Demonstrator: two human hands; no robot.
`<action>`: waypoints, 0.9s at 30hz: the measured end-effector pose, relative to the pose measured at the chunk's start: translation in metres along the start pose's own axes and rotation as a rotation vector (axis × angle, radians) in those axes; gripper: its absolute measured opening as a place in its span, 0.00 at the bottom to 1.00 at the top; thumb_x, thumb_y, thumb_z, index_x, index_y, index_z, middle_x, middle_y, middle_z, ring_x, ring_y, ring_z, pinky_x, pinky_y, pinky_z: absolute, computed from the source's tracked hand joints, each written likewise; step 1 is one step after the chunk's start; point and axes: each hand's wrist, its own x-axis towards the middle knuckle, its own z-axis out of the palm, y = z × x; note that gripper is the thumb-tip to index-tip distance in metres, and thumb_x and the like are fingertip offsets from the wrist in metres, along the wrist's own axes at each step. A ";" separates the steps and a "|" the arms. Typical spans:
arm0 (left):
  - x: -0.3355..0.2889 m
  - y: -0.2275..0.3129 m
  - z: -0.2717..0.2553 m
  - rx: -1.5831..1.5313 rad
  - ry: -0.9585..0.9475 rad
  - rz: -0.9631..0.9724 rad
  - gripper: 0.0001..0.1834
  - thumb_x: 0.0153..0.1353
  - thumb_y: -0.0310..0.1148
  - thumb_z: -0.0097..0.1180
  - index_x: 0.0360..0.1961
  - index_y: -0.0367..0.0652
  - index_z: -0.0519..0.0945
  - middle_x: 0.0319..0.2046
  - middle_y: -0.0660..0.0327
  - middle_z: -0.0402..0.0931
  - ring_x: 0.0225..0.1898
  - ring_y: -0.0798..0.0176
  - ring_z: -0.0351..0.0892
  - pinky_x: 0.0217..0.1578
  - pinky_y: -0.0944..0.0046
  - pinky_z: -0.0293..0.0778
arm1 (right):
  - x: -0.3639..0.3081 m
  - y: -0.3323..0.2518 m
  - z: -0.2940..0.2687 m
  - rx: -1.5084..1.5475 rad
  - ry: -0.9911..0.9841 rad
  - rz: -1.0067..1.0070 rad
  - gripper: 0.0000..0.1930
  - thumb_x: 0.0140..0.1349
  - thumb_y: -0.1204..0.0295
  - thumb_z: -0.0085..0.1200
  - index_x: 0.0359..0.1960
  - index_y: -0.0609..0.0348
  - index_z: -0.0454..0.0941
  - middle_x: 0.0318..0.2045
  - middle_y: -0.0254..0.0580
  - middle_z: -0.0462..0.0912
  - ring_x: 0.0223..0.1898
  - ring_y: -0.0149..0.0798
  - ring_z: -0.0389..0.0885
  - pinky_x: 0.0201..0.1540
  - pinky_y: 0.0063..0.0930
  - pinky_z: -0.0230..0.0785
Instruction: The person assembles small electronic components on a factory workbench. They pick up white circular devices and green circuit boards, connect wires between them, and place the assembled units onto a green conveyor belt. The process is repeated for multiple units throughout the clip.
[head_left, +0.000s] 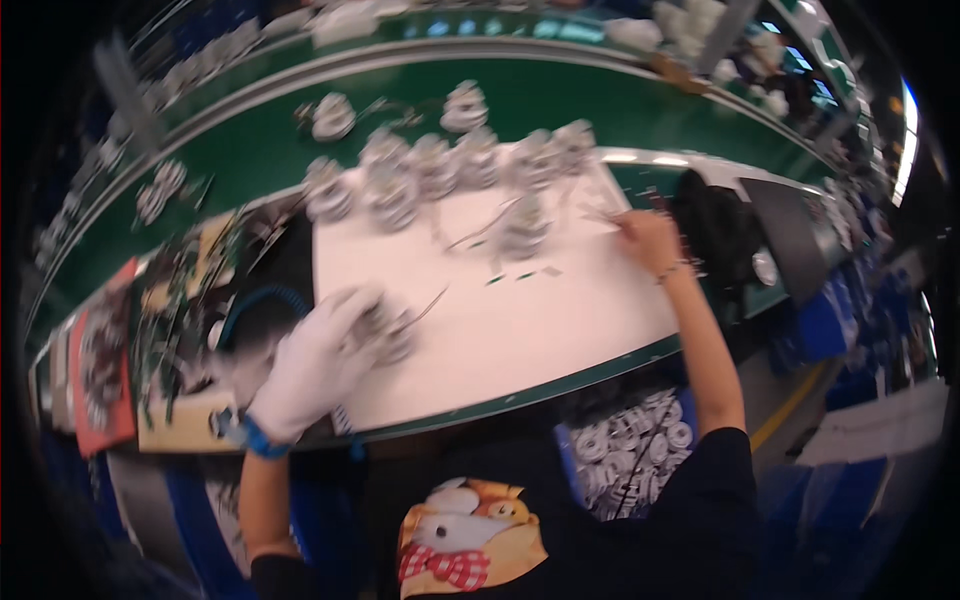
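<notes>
My left hand [325,355], in a white glove with a blue wristband, is closed round a white ringed part [393,335] near the front left of a white work sheet [480,360]. A thin wire sticks out of that part toward the right. My bare right hand [652,240] is at the sheet's right edge, its fingers pinched together. Something thin and blurred points left from the fingertips; I cannot make out what it is. Between the hands stands another white ringed part [523,225] with loose wires. Small green strips [525,277] lie in front of it.
Several similar white parts [390,190] stand along the sheet's far edge. Left are a yellowish tray [185,425] with dark wires and an orange-red tray [105,425]. A black object [715,225] sits at right. A blue bin [575,465] of white rings is below the table edge.
</notes>
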 end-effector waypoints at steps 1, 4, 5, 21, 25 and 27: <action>-0.008 -0.009 0.004 0.023 0.053 -0.019 0.23 0.48 0.30 0.59 0.48 0.41 0.70 0.43 0.56 0.72 0.39 0.54 0.75 0.37 0.65 0.72 | -0.001 -0.002 -0.002 0.039 0.106 0.128 0.03 0.46 0.74 0.55 0.24 0.57 0.78 0.23 0.43 0.79 0.25 0.46 0.78 0.29 0.35 0.70; -0.030 -0.035 0.021 -0.128 0.167 -0.050 0.24 0.53 0.27 0.57 0.53 0.39 0.69 0.38 0.58 0.74 0.33 0.67 0.75 0.32 0.72 0.71 | -0.012 -0.003 -0.009 -0.083 0.448 0.190 0.05 0.47 0.75 0.59 0.28 0.58 0.81 0.23 0.40 0.80 0.23 0.39 0.78 0.26 0.27 0.69; -0.032 -0.037 0.024 -0.208 0.174 -0.090 0.23 0.55 0.27 0.56 0.53 0.38 0.69 0.36 0.59 0.74 0.32 0.70 0.74 0.31 0.73 0.70 | -0.015 -0.011 -0.020 -0.023 0.494 0.340 0.05 0.49 0.75 0.60 0.28 0.58 0.81 0.24 0.41 0.80 0.23 0.36 0.77 0.25 0.25 0.69; 0.014 -0.008 0.003 -0.010 -0.157 0.069 0.16 0.49 0.19 0.46 0.40 0.42 0.76 0.37 0.50 0.76 0.39 0.54 0.77 0.34 0.67 0.71 | -0.004 -0.211 -0.025 1.017 0.092 0.490 0.04 0.56 0.82 0.50 0.33 0.70 0.76 0.26 0.39 0.76 0.23 0.26 0.76 0.25 0.14 0.69; 0.012 0.018 0.004 0.278 -0.094 -0.265 0.11 0.52 0.30 0.50 0.37 0.43 0.76 0.29 0.49 0.76 0.30 0.49 0.76 0.27 0.61 0.70 | -0.018 -0.240 -0.035 1.149 -0.041 0.539 0.02 0.56 0.83 0.50 0.30 0.71 0.74 0.25 0.40 0.76 0.22 0.26 0.77 0.25 0.15 0.69; 0.014 0.019 -0.001 0.211 -0.122 -0.335 0.11 0.53 0.34 0.52 0.37 0.43 0.77 0.27 0.48 0.76 0.28 0.48 0.76 0.26 0.58 0.71 | -0.020 -0.256 -0.034 1.225 -0.068 0.624 0.02 0.56 0.83 0.50 0.28 0.71 0.73 0.25 0.40 0.76 0.21 0.26 0.77 0.25 0.15 0.70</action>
